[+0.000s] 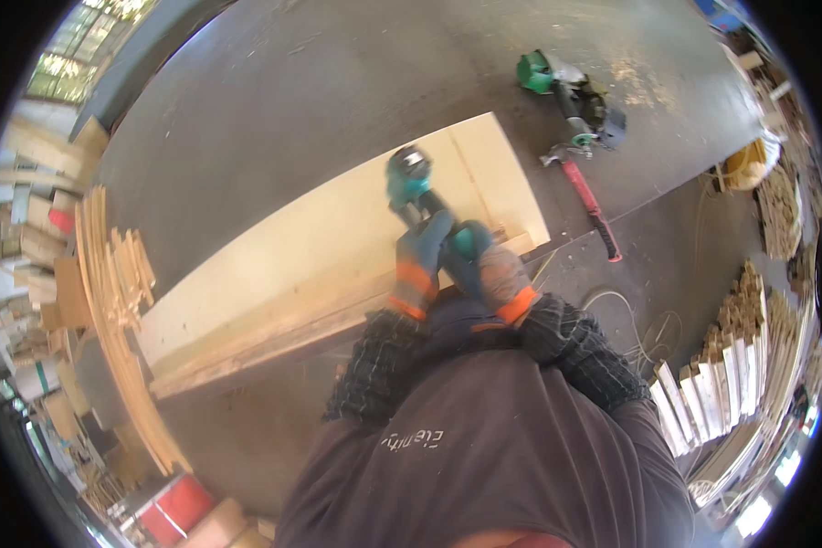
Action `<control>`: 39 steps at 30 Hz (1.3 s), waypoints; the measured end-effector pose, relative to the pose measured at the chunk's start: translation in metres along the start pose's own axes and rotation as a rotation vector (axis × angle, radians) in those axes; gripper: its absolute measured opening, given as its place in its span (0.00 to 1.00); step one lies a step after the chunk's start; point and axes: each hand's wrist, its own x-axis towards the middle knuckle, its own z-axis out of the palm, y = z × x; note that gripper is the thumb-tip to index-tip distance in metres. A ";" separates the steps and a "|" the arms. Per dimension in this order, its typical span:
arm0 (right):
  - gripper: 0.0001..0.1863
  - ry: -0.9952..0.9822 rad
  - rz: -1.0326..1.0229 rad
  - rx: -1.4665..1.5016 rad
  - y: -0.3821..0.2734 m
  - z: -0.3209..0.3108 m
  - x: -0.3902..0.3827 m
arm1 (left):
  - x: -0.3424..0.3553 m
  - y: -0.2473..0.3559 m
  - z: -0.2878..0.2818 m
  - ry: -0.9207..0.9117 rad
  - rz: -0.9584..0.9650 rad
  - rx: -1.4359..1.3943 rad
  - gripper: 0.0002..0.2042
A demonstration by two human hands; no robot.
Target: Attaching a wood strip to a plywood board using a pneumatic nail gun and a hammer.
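Note:
My left hand point(420, 256), in a blue-grey and orange work glove, closes around the body of a teal and black power tool point(406, 181). Motion blur keeps me from telling the tool's exact kind. Close beside it, my right hand point(504, 272), gloved alike, is wrapped on the tool's near end, where another teal part shows. Beneath both hands lies a long pale wooden board point(274, 251), slanting from lower left to upper right. A wooden strip point(283, 342) runs along the board's near edge, and a thin line crosses its right part.
Right of the board lie a red-handled hammer point(589, 196) and a green and black power tool point(571, 100) on the dark worktable point(320, 64). Long wooden strips point(110, 301) extend at the left. Stacked lumber point(726, 379) stands at lower right, near a loose thin cable point(632, 320).

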 end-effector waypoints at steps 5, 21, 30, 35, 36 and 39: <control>0.33 -0.065 0.035 0.019 -0.009 -0.007 0.001 | 0.006 -0.014 0.012 -0.070 0.092 0.057 0.14; 0.17 -0.099 0.141 0.068 -0.029 -0.045 -0.041 | -0.020 0.017 0.042 -0.109 0.328 -0.199 0.28; 0.13 0.040 -0.036 0.248 -0.024 -0.032 -0.042 | -0.038 0.037 0.055 -0.088 0.476 -0.173 0.25; 0.13 0.041 0.001 0.243 -0.034 -0.034 -0.041 | -0.053 0.043 0.060 -0.102 0.432 -0.155 0.19; 0.13 0.042 -0.032 0.273 -0.037 -0.034 -0.041 | -0.055 0.044 0.060 -0.117 0.425 -0.126 0.19; 0.12 0.050 -0.081 0.320 -0.049 -0.036 -0.038 | -0.060 0.050 0.062 -0.179 0.424 -0.058 0.18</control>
